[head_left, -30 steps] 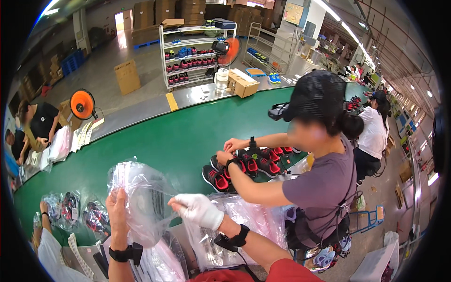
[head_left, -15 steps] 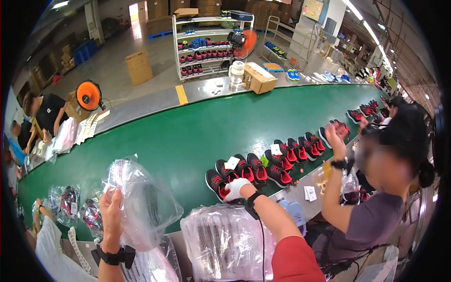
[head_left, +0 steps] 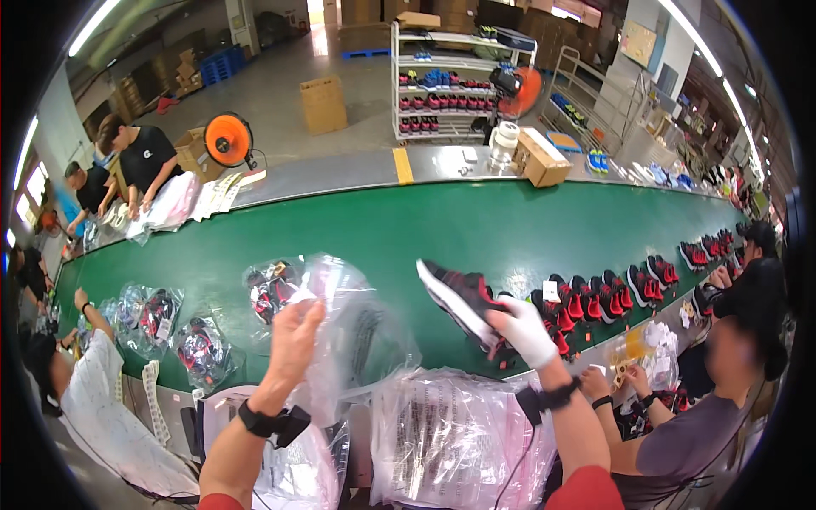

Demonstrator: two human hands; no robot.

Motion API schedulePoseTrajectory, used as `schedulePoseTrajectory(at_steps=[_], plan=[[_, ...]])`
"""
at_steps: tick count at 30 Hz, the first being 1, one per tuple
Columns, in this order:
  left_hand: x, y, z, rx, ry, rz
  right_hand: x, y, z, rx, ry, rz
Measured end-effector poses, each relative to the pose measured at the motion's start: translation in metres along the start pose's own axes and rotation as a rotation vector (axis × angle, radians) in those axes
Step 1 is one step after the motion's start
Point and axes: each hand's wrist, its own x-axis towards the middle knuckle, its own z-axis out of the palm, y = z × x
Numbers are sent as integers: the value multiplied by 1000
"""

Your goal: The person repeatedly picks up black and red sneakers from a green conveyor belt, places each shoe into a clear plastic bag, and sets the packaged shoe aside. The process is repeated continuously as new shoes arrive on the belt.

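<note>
My left hand [head_left: 293, 344] is closed on the edge of a see-through plastic bag [head_left: 374, 336], which hangs open and slightly blurred to its right. In my white-gloved right hand [head_left: 525, 333] is a black sneaker [head_left: 459, 299] with red trim and a white sole, lifted over the green conveyor belt [head_left: 340, 225] and tilted with its toe up to the left. Whether a second shoe is held with it I cannot tell. Below my hands lies a stack of flat plastic bags [head_left: 459, 433]. Bagged shoes [head_left: 274, 289] rest beyond my left hand.
A row of black-and-red sneakers [head_left: 603, 297] stands along the belt at right. More bagged shoes [head_left: 204, 348] lie at left. Co-workers sit close on both sides, one in a purple shirt [head_left: 697, 433] at right. A cardboard box [head_left: 544, 157] stands on the far ledge.
My right hand has lifted a sneaker off the row and brought it left toward the bag. My left hand still holds the bag. The view has swung left.
</note>
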Motion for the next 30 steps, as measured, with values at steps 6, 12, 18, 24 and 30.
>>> schedulePoseTrajectory(at_steps=[6, 12, 18, 24, 30], plan=[[10, 7, 21, -130, -66, 194, -72, -25, 46, 194, 171, -381], [-51, 28, 79, 143, -359, 570, -44, -12, 130, -1074, 252, -840], [21, 38, 62, 136, -448, 380, -71, -46, 158, -1284, -288, -1092], [-62, 79, 56, 425, -1041, 723, -6, 94, 151, -476, -285, -779], [-101, -28, 52, 229, -318, 586, 38, 75, 160, -1381, 500, -599]])
